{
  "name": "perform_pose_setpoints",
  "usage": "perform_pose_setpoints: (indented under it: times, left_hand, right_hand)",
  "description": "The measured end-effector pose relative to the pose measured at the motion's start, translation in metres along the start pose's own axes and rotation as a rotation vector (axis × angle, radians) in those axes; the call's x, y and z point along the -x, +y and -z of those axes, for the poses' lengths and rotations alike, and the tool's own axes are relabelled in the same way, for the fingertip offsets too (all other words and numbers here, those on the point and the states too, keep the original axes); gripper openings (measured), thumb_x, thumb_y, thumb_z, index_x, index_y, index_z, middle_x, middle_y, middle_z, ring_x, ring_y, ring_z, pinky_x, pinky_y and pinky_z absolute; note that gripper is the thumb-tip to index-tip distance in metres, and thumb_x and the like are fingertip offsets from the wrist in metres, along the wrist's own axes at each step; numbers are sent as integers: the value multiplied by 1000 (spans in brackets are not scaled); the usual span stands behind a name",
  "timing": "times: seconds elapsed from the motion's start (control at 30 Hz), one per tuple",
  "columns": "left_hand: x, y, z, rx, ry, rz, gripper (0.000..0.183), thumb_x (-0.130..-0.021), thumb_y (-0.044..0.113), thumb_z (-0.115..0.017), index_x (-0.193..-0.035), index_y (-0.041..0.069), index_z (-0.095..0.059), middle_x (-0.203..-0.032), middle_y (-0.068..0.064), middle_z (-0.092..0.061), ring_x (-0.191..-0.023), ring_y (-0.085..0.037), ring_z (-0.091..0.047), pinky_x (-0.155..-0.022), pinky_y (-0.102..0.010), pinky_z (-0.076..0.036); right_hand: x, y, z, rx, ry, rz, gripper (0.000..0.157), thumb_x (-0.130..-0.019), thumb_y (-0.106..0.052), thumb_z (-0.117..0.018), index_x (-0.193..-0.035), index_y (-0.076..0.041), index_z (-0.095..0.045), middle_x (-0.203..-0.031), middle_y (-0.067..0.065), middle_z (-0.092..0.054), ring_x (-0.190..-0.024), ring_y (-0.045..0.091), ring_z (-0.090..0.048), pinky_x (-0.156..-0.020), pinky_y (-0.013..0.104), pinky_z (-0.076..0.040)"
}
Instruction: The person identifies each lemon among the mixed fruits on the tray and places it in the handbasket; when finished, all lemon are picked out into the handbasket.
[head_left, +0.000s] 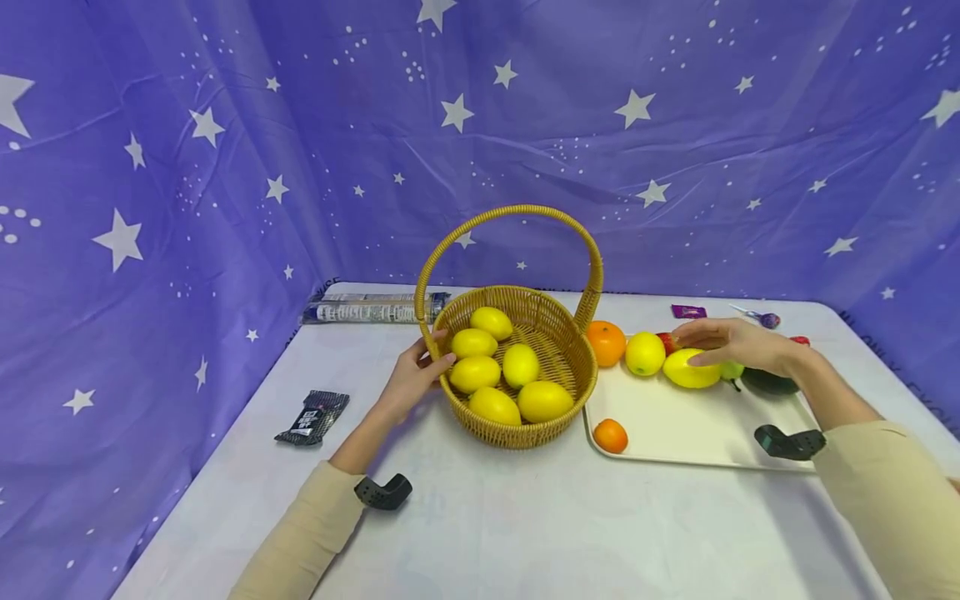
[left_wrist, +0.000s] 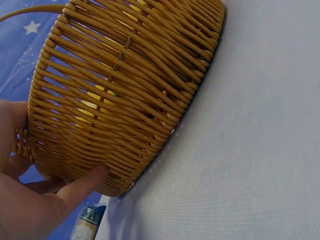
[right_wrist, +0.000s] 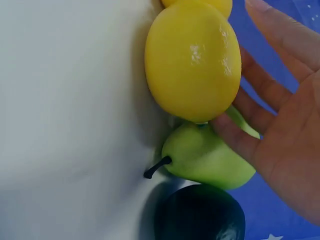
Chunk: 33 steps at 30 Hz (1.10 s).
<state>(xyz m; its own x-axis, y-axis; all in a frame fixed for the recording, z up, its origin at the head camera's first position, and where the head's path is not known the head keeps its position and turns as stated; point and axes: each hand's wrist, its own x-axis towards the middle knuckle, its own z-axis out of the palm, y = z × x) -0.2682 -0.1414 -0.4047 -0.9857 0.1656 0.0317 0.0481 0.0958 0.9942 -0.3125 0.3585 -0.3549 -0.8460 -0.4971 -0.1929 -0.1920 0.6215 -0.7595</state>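
Note:
A yellow wicker basket (head_left: 525, 437) with a tall hoop handle stands upright mid-table, several lemons (head_left: 545, 402) inside. My left hand (head_left: 411, 379) grips its left side by the handle's foot; the left wrist view shows a digit pressed along the weave (left_wrist: 120, 100). On the right, my right hand (head_left: 750, 343) hovers with spread, gently bent fingers over a lemon (head_left: 686, 369) on a cream tray (head_left: 690, 429). In the right wrist view, fingers reach beside and behind that lemon (right_wrist: 192, 60), and one fingertip meets its lower edge. Below it lies a green pear (right_wrist: 207, 155).
An orange (head_left: 606, 343), another lemon (head_left: 644, 354), a partly hidden strawberry (head_left: 667, 342) and a dark green fruit (head_left: 768, 382) line the tray's back. A small orange fruit (head_left: 611, 436) sits front left. Black packet (head_left: 313, 418), long packages (head_left: 367, 310), purple wrapper (head_left: 688, 312) and lollipop (head_left: 768, 320) lie around.

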Motion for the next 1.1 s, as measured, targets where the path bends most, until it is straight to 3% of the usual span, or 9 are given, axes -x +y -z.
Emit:
perform_pose_setpoints:
  times: [0.1, 0.17, 0.27, 0.4, 0.47, 0.57, 0.67, 0.87, 1.1]
  left_hand:
    - [0, 1, 0, 1, 1, 1, 55, -99, 13, -56, -149, 5, -34, -145, -24, -39, -120, -38, -52, -83, -37, -57]
    - [-1, 1, 1, 0, 1, 2, 55, -99, 13, -56, -149, 5, -34, -145, -24, -39, -120, -38, -52, -83, -37, -57]
    - [-1, 2, 1, -5, 2, 1, 55, -100, 13, -56, -149, 5, -35, -145, -24, -39, -121, -38, -52, -84, -38, -56]
    - [0, 2, 1, -10, 5, 2, 55, -100, 13, -56, -149, 5, -35, -145, -24, -38, -121, -39, -52, -85, -41, -56]
    - [1, 2, 1, -12, 3, 3, 55, -100, 13, -56, -149, 4, -34, -146, -23, -37, -121, -39, -51, -85, -41, -56]
    - [1, 2, 0, -12, -3, 5, 55, -100, 13, -56, -150, 4, -33, -146, -24, -37, -121, -38, -52, -85, -41, -56]
    - [1, 2, 0, -12, -2, 5, 55, -100, 13, -56, -149, 4, -34, -145, -24, -38, -121, -38, -52, -84, -40, -56]
    - [0, 3, 1, -18, 7, 8, 55, -99, 14, -57, -149, 6, -35, -143, -24, -41, -119, -38, -53, -82, -38, -57]
    - [0, 2, 0, -16, 1, 10, 56, -99, 14, -57, -150, 6, -34, -145, -24, -40, -120, -38, -53, -82, -37, -57]
  right_hand:
    - [3, 0, -2, 53, -36, -27, 55, -92, -22, -68, -139, 0, -48, -139, 25, -47, -130, 48, -37, -104, 56, -38]
    - [5, -1, -4, 92, -52, -58, 58, -91, -25, -69, -139, 0, -49, -141, 27, -44, -129, 50, -38, -101, 60, -39]
    - [7, -4, -7, 104, -76, -128, 65, -88, -29, -71, -141, -1, -47, -141, 28, -41, -101, 42, -55, -83, 48, -51]
    - [7, -6, -10, 73, -83, -178, 68, -87, -28, -73, -142, -1, -45, -137, 27, -40, -66, 26, -50, -59, 34, -49]
    - [7, -5, -10, 78, -71, -161, 67, -87, -28, -73, -142, -1, -46, -138, 26, -41, -70, 25, -51, -60, 34, -49]
    - [9, -7, -10, 93, -43, -110, 64, -88, -29, -73, -141, -3, -48, -140, 25, -41, -94, 31, -56, -72, 37, -54]
    - [10, -16, -9, 82, -24, -32, 60, -89, -25, -72, -141, -3, -49, -142, 24, -43, -116, 38, -50, -85, 40, -54]
    - [4, -58, -14, 1, -78, 62, 55, -92, -18, -67, -141, -5, -47, -137, 20, -49, -113, 33, -55, -86, 37, -53]
    - [-22, -109, -32, -24, -173, 135, 53, -91, -19, -69, -139, -9, -50, -134, 13, -53, -120, 34, -51, -90, 43, -50]
